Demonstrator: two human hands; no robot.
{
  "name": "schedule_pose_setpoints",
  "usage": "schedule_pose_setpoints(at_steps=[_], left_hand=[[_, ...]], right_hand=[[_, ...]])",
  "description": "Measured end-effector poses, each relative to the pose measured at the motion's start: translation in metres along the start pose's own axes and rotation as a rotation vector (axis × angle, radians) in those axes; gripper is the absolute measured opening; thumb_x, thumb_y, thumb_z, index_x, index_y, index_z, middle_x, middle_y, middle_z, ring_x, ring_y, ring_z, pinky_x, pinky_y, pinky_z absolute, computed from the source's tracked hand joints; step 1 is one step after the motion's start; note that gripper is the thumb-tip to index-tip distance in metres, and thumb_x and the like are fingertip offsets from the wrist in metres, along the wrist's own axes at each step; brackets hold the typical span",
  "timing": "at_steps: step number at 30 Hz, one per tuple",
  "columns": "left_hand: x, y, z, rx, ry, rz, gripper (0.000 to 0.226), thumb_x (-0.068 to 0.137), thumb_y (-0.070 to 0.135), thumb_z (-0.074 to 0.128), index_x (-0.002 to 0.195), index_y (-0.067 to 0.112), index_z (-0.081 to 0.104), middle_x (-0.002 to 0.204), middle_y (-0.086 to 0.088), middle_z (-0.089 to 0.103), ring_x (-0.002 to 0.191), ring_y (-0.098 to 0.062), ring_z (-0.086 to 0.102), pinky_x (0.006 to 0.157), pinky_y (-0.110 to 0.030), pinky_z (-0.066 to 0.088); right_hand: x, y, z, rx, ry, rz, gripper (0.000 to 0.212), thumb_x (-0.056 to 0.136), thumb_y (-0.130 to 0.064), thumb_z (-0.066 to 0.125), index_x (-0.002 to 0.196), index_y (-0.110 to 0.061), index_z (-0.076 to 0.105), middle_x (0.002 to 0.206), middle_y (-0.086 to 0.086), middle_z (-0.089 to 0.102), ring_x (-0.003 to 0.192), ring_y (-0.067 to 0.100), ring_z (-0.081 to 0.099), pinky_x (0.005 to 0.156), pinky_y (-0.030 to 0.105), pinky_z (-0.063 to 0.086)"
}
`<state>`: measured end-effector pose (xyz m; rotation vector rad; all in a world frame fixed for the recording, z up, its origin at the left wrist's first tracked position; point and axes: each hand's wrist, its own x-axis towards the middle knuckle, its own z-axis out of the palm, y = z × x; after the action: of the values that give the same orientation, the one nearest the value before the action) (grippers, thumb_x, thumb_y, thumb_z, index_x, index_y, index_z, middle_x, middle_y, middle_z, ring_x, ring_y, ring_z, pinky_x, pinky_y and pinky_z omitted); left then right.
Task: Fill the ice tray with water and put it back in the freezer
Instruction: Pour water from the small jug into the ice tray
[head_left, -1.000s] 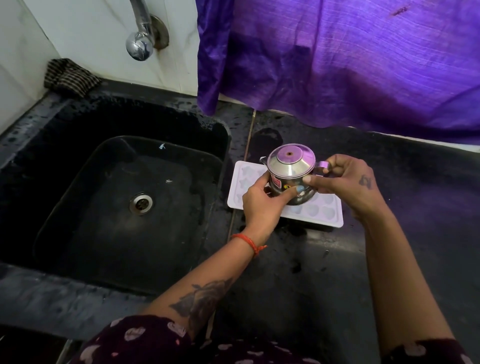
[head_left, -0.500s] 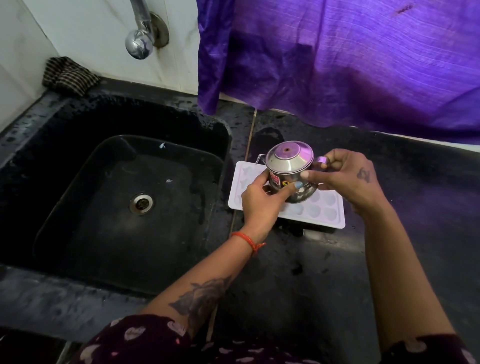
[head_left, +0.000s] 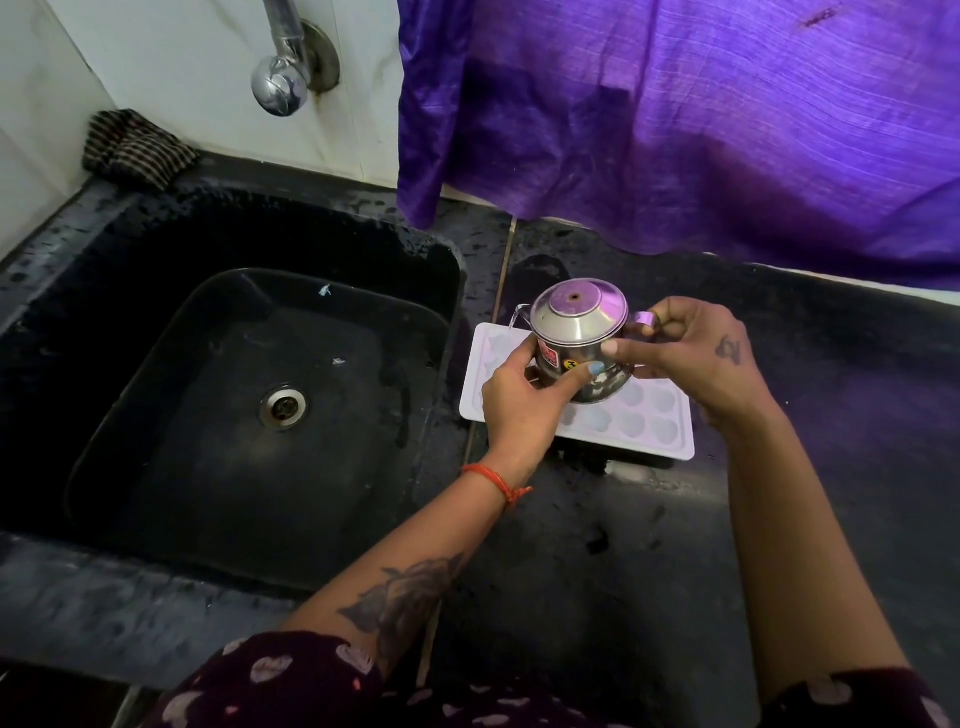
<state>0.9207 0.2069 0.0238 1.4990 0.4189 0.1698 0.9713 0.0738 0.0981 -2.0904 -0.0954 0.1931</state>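
Observation:
A white ice tray (head_left: 644, 434) with rounded moulds lies flat on the black counter just right of the sink. Over its left half I hold a small lidded steel pot (head_left: 576, 332). My right hand (head_left: 696, 358) grips the pot's handle on the right side. My left hand (head_left: 519, 400) cups the pot's body from below and the near side. The pot tilts to the left, and a thin stream of water leaves its spout (head_left: 517, 314) toward the tray's far left corner. The pot and hands hide the tray's middle.
A black sink (head_left: 249, 415) with a steel drain lies to the left, under a wall tap (head_left: 278, 83). A folded dark cloth (head_left: 132, 148) sits at the back left corner. A purple curtain (head_left: 701, 119) hangs behind the counter (head_left: 597, 571), which is wet in spots.
The pot has shifted slightly left and away across the tray with both hands on it. Water now shows at the spout.

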Motion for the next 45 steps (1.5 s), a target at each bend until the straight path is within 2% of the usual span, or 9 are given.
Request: schedule_pose_setpoints(at_steps=[8, 14, 22, 28, 33, 41, 45], left_hand=[[-0.001, 0.006, 0.0, 0.066, 0.035, 0.063, 0.06, 0.069, 0.03, 0.082, 0.124, 0.02, 0.06, 0.109, 0.004, 0.069, 0.102, -0.012, 0.064, 0.091, -0.038, 0.054], [-0.005, 0.011, 0.006, 0.082, -0.014, 0.057, 0.059, 0.071, 0.03, 0.081, 0.125, 0.02, 0.06, 0.112, 0.003, 0.069, 0.102, -0.01, 0.063, 0.092, -0.035, 0.053], [-0.011, 0.007, 0.02, 0.073, -0.065, 0.008, 0.051, 0.071, 0.031, 0.081, 0.117, 0.019, 0.063, 0.102, 0.006, 0.07, 0.097, -0.013, 0.066, 0.088, -0.037, 0.055], [-0.012, 0.005, 0.022, 0.068, -0.072, -0.012, 0.048, 0.072, 0.032, 0.08, 0.115, 0.017, 0.064, 0.103, 0.003, 0.071, 0.096, -0.011, 0.066, 0.087, -0.034, 0.055], [-0.012, 0.006, 0.021, 0.07, -0.082, -0.02, 0.043, 0.074, 0.033, 0.079, 0.112, 0.017, 0.065, 0.095, 0.008, 0.069, 0.09, -0.006, 0.064, 0.086, -0.028, 0.054], [-0.012, 0.006, 0.02, 0.082, -0.088, -0.02, 0.041, 0.074, 0.033, 0.078, 0.111, 0.018, 0.065, 0.093, 0.01, 0.067, 0.087, -0.002, 0.061, 0.084, -0.025, 0.053], [-0.013, 0.007, 0.02, 0.073, -0.092, -0.02, 0.042, 0.075, 0.034, 0.077, 0.111, 0.018, 0.065, 0.096, 0.008, 0.068, 0.093, -0.007, 0.063, 0.085, -0.027, 0.053]], right_hand=[[-0.003, 0.007, -0.001, 0.11, 0.012, 0.056, 0.024, 0.065, -0.015, 0.084, 0.075, -0.014, 0.062, 0.084, 0.019, 0.072, 0.084, 0.033, 0.071, 0.08, 0.046, 0.058], [-0.008, 0.008, -0.01, 0.087, 0.048, 0.065, 0.025, 0.063, -0.019, 0.086, 0.073, -0.016, 0.063, 0.08, 0.014, 0.073, 0.081, 0.03, 0.071, 0.078, 0.046, 0.058], [-0.014, 0.011, -0.022, 0.02, 0.082, 0.082, 0.026, 0.063, -0.02, 0.086, 0.073, -0.015, 0.063, 0.076, 0.013, 0.073, 0.079, 0.029, 0.072, 0.079, 0.051, 0.058], [-0.013, 0.011, -0.024, 0.003, 0.08, 0.095, 0.027, 0.061, -0.021, 0.087, 0.071, -0.016, 0.062, 0.076, 0.011, 0.073, 0.078, 0.026, 0.072, 0.079, 0.051, 0.058], [-0.012, 0.009, -0.023, -0.03, 0.072, 0.082, 0.03, 0.057, -0.027, 0.087, 0.072, -0.015, 0.063, 0.076, 0.011, 0.073, 0.077, 0.025, 0.072, 0.076, 0.046, 0.059], [-0.012, 0.008, -0.022, -0.04, 0.077, 0.068, 0.028, 0.061, -0.024, 0.087, 0.071, -0.015, 0.062, 0.075, 0.011, 0.073, 0.076, 0.024, 0.072, 0.072, 0.041, 0.059], [-0.013, 0.006, -0.023, -0.045, 0.076, 0.06, 0.029, 0.061, -0.024, 0.087, 0.072, -0.013, 0.063, 0.075, 0.01, 0.073, 0.075, 0.022, 0.072, 0.071, 0.039, 0.059]])
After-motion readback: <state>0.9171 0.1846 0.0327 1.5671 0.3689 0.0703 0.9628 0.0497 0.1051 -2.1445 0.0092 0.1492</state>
